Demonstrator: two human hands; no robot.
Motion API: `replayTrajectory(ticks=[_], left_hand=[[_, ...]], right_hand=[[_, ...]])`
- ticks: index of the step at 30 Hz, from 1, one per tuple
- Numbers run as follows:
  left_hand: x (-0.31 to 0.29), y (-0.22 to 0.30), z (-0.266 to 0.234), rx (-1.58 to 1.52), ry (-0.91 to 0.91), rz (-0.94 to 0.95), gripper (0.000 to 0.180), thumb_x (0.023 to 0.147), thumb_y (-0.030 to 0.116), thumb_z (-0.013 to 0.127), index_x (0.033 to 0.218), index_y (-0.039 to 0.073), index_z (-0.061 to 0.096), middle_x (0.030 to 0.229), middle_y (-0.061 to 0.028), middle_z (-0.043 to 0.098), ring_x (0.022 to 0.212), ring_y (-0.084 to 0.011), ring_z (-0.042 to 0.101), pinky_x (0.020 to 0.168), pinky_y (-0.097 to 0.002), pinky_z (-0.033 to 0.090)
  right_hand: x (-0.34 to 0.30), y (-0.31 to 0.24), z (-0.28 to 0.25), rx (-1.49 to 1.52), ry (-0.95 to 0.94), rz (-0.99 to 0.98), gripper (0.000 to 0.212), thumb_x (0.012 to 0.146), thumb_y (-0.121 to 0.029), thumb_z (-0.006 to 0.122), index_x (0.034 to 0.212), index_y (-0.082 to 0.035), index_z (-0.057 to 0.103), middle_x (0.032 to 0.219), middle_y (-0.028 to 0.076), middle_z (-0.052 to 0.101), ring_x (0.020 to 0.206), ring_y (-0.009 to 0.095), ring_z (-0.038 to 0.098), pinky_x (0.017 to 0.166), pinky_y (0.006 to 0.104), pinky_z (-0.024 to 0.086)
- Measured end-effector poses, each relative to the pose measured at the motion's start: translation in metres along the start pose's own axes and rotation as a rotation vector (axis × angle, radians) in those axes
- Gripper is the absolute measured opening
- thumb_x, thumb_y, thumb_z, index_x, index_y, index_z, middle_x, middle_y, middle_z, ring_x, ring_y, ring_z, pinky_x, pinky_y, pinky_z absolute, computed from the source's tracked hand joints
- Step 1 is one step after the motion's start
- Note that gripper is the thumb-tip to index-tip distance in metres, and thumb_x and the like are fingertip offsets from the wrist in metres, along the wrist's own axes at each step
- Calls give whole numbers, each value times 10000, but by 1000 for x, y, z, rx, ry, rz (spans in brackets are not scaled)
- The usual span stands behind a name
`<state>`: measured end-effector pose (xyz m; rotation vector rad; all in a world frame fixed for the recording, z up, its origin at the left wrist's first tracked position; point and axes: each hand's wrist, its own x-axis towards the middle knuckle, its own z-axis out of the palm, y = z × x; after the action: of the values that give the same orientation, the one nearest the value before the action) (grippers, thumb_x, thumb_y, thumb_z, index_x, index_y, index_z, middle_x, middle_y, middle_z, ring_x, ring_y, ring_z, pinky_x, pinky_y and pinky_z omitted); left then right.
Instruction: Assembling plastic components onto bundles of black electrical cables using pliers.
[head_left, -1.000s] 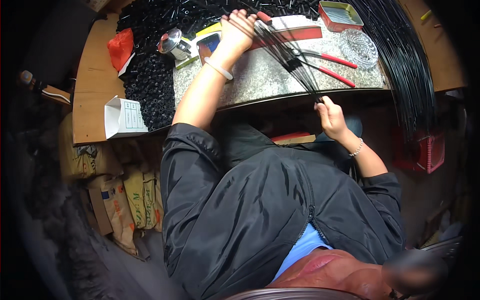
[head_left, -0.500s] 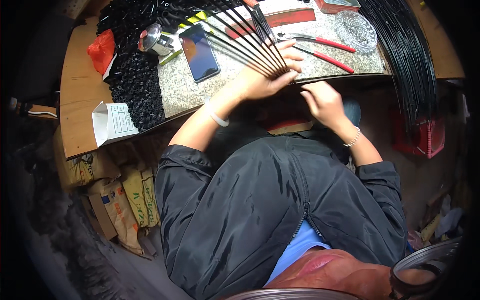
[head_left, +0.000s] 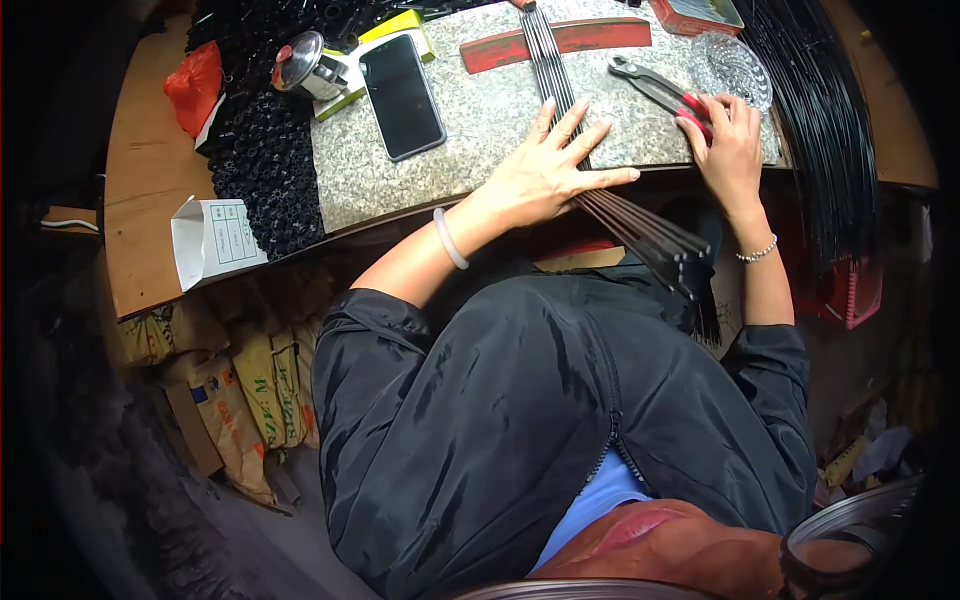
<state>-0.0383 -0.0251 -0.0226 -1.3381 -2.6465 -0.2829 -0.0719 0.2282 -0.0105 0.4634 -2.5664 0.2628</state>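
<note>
A bundle of thin dark rods [head_left: 645,228] lies across the near edge of the stone slab, its hooked near ends fanning out over my lap. Across it rests my left hand [head_left: 548,172], palm down with fingers spread. My right hand [head_left: 728,142] is closed around the red handles of a pair of pliers [head_left: 652,84], whose metal jaws point to the far left on the slab. A red curved bar [head_left: 610,35] passes beneath the far part of the rods. Fingertips of my right hand are partly hidden by the handles.
Left of the rods lie a phone [head_left: 402,98], a lidded metal pot [head_left: 305,66] and many small black tubes [head_left: 270,170]. A white carton [head_left: 220,242] and red plastic bag [head_left: 194,85] sit farther left. A glass dish [head_left: 735,70] and long black rods [head_left: 815,130] are at right.
The rods, raised and fanned in my left hand before, now lie on the slab and overhang its edge. My left hand has spread out; my right hand moved right and took hold of the pliers.
</note>
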Motion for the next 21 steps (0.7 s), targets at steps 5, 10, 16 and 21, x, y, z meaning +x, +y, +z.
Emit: replayTrajectory(ticks=[5,10,16,21], left_hand=[[-2,-2,8,6,71,25,686,751,196,599,1329,454,337,1346,-145,377,1261,-387,336,1011,-581,267],[2,-1,7,8,48,50,677,759,178,580,1330,452,339,1359,-124,371,1282,-336,328,1015,-580,261],[-1,-2,5,14,38,27,678,757,146,564,1330,440,352,1380,-105,357,1296,-307,317,1018,-575,255],[0,-4,5,91,63,34,566,822,252,530,1330,423,348,1358,-96,384,1307,-276,308,1031,-581,220]], right_hand=[[33,-39,23,836,-356,179,299,844,-216,627,1014,29,612,862,103,653,746,117,604,661,259,477],[85,-63,66,815,-597,373,423,761,-341,719,909,43,620,713,51,629,630,84,566,591,236,468],[92,-64,65,1050,-666,455,254,782,-262,708,861,-41,610,653,-36,556,536,4,450,447,147,317],[93,-53,63,1397,-590,556,128,841,-185,629,878,-64,608,713,-49,581,535,-16,452,427,140,326]])
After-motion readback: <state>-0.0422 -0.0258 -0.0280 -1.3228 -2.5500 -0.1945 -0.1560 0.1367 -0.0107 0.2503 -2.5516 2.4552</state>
